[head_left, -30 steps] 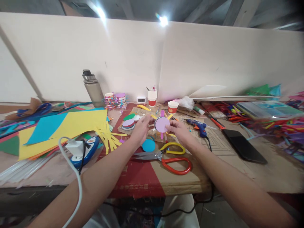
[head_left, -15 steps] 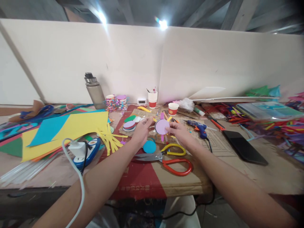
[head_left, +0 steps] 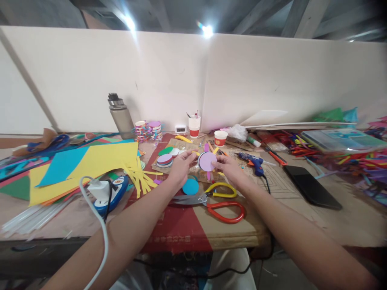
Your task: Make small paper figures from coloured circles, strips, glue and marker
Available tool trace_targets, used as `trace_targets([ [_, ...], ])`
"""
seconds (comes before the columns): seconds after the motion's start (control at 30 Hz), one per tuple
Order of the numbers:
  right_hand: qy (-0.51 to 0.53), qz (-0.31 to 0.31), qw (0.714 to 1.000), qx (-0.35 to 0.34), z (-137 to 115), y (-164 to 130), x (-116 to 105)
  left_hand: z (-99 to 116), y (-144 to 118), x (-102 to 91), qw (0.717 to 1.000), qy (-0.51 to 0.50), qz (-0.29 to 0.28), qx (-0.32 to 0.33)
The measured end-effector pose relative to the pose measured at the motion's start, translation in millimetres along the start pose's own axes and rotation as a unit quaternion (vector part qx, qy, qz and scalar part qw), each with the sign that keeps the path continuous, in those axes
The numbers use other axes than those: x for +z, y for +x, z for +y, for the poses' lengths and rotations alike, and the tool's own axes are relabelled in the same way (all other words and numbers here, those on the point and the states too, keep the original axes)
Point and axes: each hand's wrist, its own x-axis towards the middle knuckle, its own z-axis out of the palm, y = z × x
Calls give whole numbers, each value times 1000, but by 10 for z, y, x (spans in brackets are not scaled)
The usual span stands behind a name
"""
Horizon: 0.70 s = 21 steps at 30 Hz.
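A purple paper disc [head_left: 207,161], backed by darker and white layers, has purple and yellow paper strips sticking out around its rim. My right hand [head_left: 226,167] pinches its right edge. On the other side, my left hand [head_left: 182,165] is closed on the yellow paper strip [head_left: 195,153] at the disc's upper left. Below the hands lie a blue paper disc [head_left: 190,186] and large scissors [head_left: 208,200] with one yellow and one red handle. A stack of paper discs [head_left: 165,160] sits left of my left hand.
A blue glue gun [head_left: 255,164] and a black phone [head_left: 311,186] lie at the right. Yellow paper sheets [head_left: 99,161], cut strips [head_left: 140,177] and a blue power strip [head_left: 111,195] are at the left. Paper cups [head_left: 220,138] and a bottle [head_left: 120,117] stand behind.
The paper disc and both hands have shifted very slightly right. My grip on the disc and its strip looks the same.
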Motion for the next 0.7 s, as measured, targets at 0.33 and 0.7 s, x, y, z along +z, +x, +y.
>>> trace_targets([
  [0.33, -9, -11, 1000, 2, -10, -10, -11, 63, -4, -12, 997, -41, -19, -59],
  [0.7, 16, 13, 1000, 11, -67, -38, 8, 63, -34, 2, 998, 35, -44, -35],
])
